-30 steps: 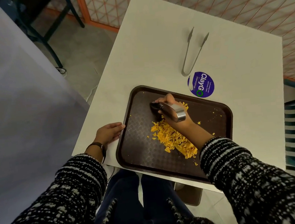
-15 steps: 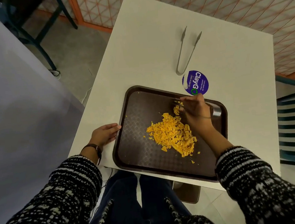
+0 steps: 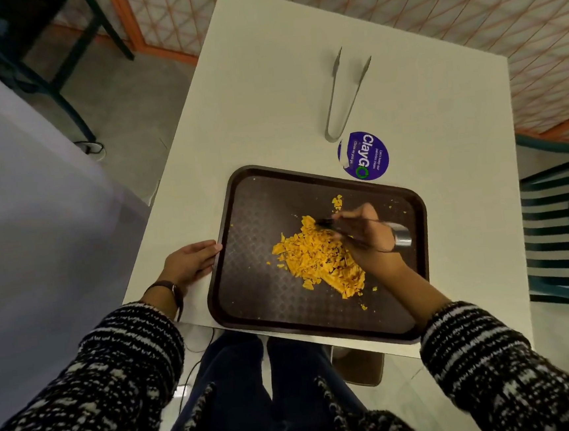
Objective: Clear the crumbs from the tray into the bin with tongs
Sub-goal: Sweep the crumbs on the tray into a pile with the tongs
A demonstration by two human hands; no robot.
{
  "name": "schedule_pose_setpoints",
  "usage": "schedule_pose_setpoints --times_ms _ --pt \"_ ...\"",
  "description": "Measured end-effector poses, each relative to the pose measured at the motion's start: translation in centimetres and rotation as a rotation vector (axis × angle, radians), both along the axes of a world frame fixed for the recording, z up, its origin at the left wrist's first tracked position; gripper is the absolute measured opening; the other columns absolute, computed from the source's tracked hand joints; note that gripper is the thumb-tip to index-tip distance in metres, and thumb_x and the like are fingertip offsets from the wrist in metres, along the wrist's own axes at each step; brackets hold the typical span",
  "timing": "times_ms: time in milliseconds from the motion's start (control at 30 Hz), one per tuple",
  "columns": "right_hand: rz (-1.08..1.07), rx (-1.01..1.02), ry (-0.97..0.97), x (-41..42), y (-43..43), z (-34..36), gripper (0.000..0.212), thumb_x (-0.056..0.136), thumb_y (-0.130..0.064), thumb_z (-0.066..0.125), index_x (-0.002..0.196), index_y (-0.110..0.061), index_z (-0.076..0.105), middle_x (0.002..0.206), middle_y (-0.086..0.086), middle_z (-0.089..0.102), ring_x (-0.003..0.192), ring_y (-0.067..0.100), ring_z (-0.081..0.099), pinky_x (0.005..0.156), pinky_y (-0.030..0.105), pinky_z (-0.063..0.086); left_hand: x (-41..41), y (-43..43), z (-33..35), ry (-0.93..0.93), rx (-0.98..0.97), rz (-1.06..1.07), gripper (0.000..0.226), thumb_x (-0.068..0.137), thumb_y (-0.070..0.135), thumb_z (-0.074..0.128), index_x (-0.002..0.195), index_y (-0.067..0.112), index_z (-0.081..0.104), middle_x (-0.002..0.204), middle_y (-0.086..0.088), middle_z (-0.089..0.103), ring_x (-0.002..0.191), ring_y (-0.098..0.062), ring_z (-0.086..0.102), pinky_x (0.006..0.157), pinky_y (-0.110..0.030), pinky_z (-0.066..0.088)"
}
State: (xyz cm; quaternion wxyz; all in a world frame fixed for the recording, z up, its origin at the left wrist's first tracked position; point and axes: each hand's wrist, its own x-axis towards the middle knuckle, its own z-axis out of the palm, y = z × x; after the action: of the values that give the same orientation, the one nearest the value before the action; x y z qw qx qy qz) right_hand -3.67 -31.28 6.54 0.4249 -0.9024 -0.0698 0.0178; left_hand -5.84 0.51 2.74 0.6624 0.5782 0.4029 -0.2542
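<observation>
A dark brown tray [image 3: 259, 300] lies on the white table [image 3: 264, 79] in front of me. A heap of yellow-orange crumbs [image 3: 314, 257] sits in its middle, with a few stray bits toward the right rim. My right hand [image 3: 364, 239] is closed on a pair of metal tongs [image 3: 402, 236]; their dark tips touch the top of the heap. My left hand [image 3: 192, 261] rests flat on the table, fingertips against the tray's left rim. No bin is in view.
A second pair of metal tongs [image 3: 341, 97] lies open on the table beyond the tray, next to a round purple sticker [image 3: 364, 155]. A teal slatted chair [image 3: 562, 225] stands at the right, an orange lattice fence [image 3: 429, 3] behind.
My right hand swept the tongs from the tray's upper left across to the right and now back onto the heap's top. The crumbs are gathered more tightly. The left hand stayed put.
</observation>
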Motion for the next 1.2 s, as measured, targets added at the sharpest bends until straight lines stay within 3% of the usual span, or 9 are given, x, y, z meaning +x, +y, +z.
schedule_pose_setpoints --times_ms 100,200,333,533,633,733,900,1100,1200 --pt "-0.134 0.025 -0.064 2.1 -1.0 0.5 0.036 0.077 -0.001 0.074 0.106 -0.008 0.053 0.103 0.003 0.064 0.097 -0.009 0.059 0.086 0.010 0.047 0.0 -0.1 0.0 -0.001 0.004 -0.001 0.036 0.084 0.018 0.068 0.119 0.009 0.061 0.090 -0.001 0.067 0.073 -0.005 0.066 0.062 -0.012 0.053" --pt "-0.292 0.018 -0.052 4.2 -1.6 0.2 0.034 0.080 -0.004 0.073 0.109 -0.001 0.055 0.108 0.006 0.063 0.102 0.012 0.059 0.093 0.026 0.049 -0.1 -0.2 0.0 -0.006 0.016 0.018 0.031 0.085 0.017 0.068 0.115 0.013 0.061 0.087 0.000 0.066 0.054 0.004 0.065 0.057 -0.010 0.052" --pt "-0.260 -0.027 -0.062 4.0 -1.0 -0.1 0.034 0.079 0.000 0.071 0.108 0.008 0.054 0.102 -0.006 0.059 0.094 -0.021 0.051 0.080 -0.003 0.038 -0.1 -0.1 -0.1 -0.005 0.021 0.024 0.035 0.084 0.017 0.068 0.117 0.010 0.061 0.088 0.000 0.067 0.059 0.001 0.067 0.055 -0.010 0.053" --pt "-0.133 -0.003 0.029 -0.8 -0.3 -0.1 0.034 0.080 0.001 0.071 0.100 -0.017 0.052 0.097 -0.016 0.060 0.084 -0.004 0.063 0.070 0.006 0.047 0.0 -0.2 0.3 0.002 0.016 0.018 0.037 0.084 0.018 0.068 0.120 0.008 0.060 0.084 0.000 0.070 0.071 -0.006 0.067 0.055 -0.011 0.054" --pt "-0.230 0.007 -0.031 0.4 -1.5 0.3 0.029 0.079 -0.003 0.073 0.104 -0.002 0.058 0.101 -0.001 0.064 0.092 -0.011 0.059 0.079 0.002 0.043 0.1 -0.1 0.1 0.017 0.002 0.032 0.030 0.084 0.016 0.068 0.113 0.011 0.062 0.060 0.008 0.071 0.054 0.002 0.066 0.049 -0.010 0.051" --pt "-0.393 0.042 -0.041 2.7 -2.2 0.5 0.039 0.079 -0.005 0.073 0.112 0.004 0.055 0.111 0.014 0.064 0.099 0.011 0.060 0.079 -0.002 0.040 0.0 0.0 -0.2 0.013 0.010 0.031 0.029 0.083 0.017 0.070 0.111 0.013 0.063 0.062 0.010 0.071 0.054 0.004 0.066 0.048 -0.010 0.050" --pt "-0.273 -0.013 0.015 4.0 0.3 0.0 0.033 0.081 0.002 0.068 0.110 0.006 0.053 0.099 -0.013 0.052 0.086 -0.023 0.050 0.072 -0.007 0.035 -0.1 0.2 -0.7 0.002 0.015 0.012 0.034 0.083 0.019 0.070 0.116 0.012 0.063 0.098 -0.003 0.069 0.081 -0.007 0.064 0.050 -0.010 0.051" --pt "-0.133 -0.021 0.082 0.3 1.2 0.1 0.049 0.080 -0.003 0.071 0.098 -0.041 0.046 0.100 -0.021 0.060 0.089 -0.009 0.061 0.075 0.011 0.051 0.0 0.4 -0.9 -0.002 0.009 -0.004 0.036 0.083 0.020 0.070 0.117 0.011 0.062 0.091 -0.002 0.068 0.079 -0.008 0.063 0.049 -0.011 0.051" --pt "-0.246 0.004 0.041 -0.6 -0.7 0.2 0.033 0.078 -0.001 0.072 0.103 -0.015 0.056 0.101 -0.003 0.064 0.090 -0.013 0.059 0.079 0.005 0.044 0.0 0.5 -1.1 0.000 -0.013 -0.008 0.033 0.082 0.019 0.070 0.113 0.010 0.063 0.089 -0.004 0.069 0.066 -0.007 0.068 0.051 -0.013 0.052"
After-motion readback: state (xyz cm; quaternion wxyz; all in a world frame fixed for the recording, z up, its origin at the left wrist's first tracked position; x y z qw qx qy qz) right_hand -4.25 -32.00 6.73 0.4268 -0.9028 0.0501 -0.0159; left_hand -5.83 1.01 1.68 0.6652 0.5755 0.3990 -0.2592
